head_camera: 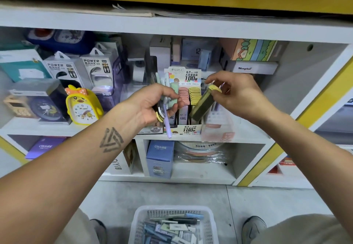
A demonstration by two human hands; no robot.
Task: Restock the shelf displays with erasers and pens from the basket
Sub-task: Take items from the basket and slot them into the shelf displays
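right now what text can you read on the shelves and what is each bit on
"POWER BANK": two clear boxes on the left of the shelf
"0.7 HB" and "100": lead refill display box, header and front
"2B": box beside it
"Henglua": white box, upper right
"CRUHRE": blue box and purple box, lower shelf
"12": clock box at the back
Chinese lettering on the display and labels in the basket: too small to read

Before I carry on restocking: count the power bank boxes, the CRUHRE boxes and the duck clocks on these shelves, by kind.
Power bank boxes: 2
CRUHRE boxes: 2
Duck clock: 1
Total: 5
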